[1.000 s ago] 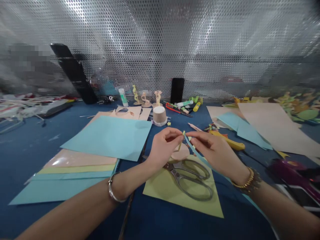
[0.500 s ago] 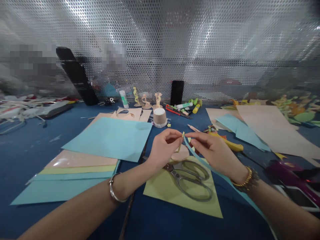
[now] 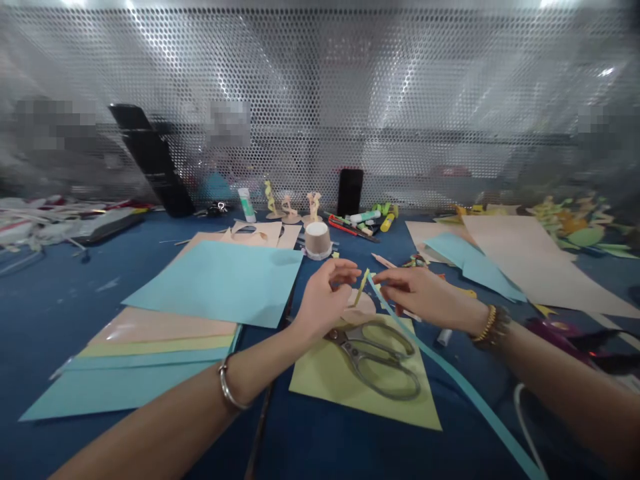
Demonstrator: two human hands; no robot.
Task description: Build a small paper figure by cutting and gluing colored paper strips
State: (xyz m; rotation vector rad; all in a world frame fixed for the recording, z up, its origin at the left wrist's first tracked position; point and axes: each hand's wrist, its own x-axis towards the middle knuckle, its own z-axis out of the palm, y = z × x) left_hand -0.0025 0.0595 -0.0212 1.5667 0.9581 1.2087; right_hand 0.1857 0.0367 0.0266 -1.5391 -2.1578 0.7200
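A thin yellow-green paper stem (image 3: 362,288) stands upright on a round pale pink paper piece (image 3: 367,305). From its top a long narrow blue strip (image 3: 440,360) runs down to the lower right. My left hand (image 3: 327,293) is just left of the stem, thumb and fingers apart, with a gap to the stem. On the other side, my right hand (image 3: 425,293) has its index fingertip close to the top of the strip, fingers loosely spread, holding nothing visible. Below them, grey-handled scissors (image 3: 373,360) lie on a yellow-green sheet (image 3: 325,383).
Blue sheets (image 3: 215,280) and a plastic-covered paper stack (image 3: 165,327) lie left. A paper cup (image 3: 318,240), small paper figures (image 3: 289,210), a glue stick (image 3: 247,205) and an upright phone (image 3: 351,192) stand behind. Pink paper (image 3: 535,260) lies right.
Both hands have opened away from the stem top. My right hand no longer covers the blue strip, which now hangs free in front of the right forearm.
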